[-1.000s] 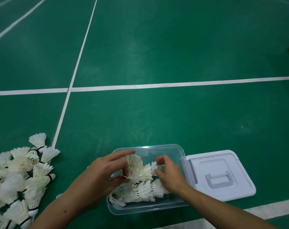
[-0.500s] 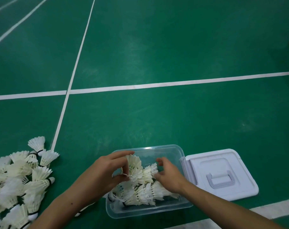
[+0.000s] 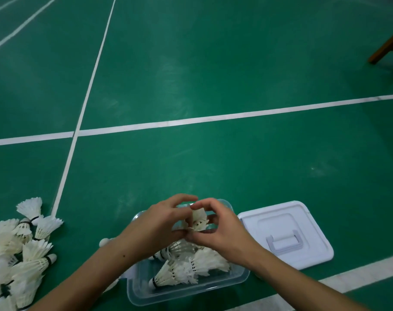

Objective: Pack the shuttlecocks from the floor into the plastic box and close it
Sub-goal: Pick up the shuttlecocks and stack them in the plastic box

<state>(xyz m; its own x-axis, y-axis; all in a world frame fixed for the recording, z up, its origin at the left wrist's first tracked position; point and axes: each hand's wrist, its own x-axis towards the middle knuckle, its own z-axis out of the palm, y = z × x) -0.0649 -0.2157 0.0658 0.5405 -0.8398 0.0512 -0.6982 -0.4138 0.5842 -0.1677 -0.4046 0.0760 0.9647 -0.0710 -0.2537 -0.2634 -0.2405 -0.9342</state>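
Head view: both hands meet over the clear plastic box point(image 3: 186, 295). Left hand point(image 3: 157, 225) & right hand point(image 3: 220, 230) each pinch one feathery white shuttlecock point(image 3: 199, 221) w/ curled fingers. More lie inside, cork tips banded black. Loose pile point(image 3: 18, 254) on the green floor, left. Smooth white lid point(image 3: 285, 234) beside box, right.

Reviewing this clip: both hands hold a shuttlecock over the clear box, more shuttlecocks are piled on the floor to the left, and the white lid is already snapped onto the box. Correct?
Not quite. In the head view the white lid lies flat on the floor to the right of the clear box, which is open. The rest stands: left hand and right hand hold a shuttlecock over it, with the pile at left.
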